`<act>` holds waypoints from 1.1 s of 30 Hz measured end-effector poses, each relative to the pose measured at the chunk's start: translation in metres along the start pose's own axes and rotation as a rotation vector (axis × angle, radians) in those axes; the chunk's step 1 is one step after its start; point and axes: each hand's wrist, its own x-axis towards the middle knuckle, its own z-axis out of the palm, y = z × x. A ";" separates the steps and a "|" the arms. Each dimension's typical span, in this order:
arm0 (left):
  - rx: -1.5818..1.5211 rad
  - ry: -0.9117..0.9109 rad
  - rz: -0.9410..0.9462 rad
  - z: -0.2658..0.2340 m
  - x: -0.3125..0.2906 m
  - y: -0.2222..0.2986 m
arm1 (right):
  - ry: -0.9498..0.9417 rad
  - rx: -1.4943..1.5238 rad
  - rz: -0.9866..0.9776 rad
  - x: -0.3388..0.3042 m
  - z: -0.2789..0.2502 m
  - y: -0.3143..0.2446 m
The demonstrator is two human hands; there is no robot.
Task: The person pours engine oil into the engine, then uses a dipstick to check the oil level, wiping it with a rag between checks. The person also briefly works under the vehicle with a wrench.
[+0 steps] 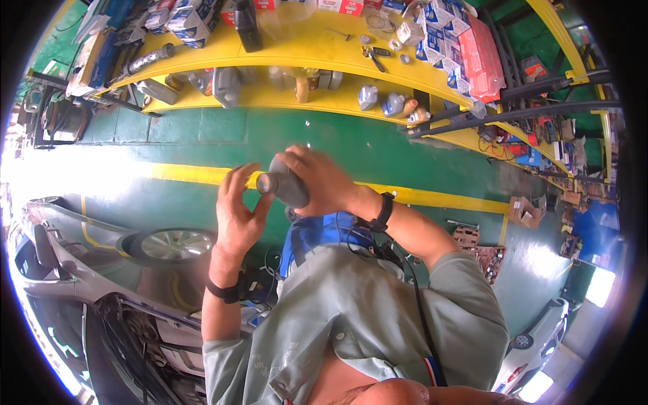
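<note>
A grey plastic bottle (289, 183) is tilted on its side in front of my chest, its round mouth end facing left. My right hand (320, 177) wraps round the body of the bottle from the right. At the neck, the thumb and curled fingers of my left hand (239, 206) close in on either side of the round end. Whether that end is capped cannot be made out. Both hands are slightly blurred, and I wear a dark band on each wrist.
Ahead stands a yellow workbench (297, 40) with boxes, a dark bottle (247, 27) and tools. Its lower shelf holds jugs and several bottles (393, 104). A car (128, 270) with its side opened up is at my left. An open tool case (487, 262) lies on the green floor at right.
</note>
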 end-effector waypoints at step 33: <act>-0.258 -0.105 -1.181 0.255 -0.051 -0.181 | 0.173 -0.042 0.835 -0.006 0.085 0.613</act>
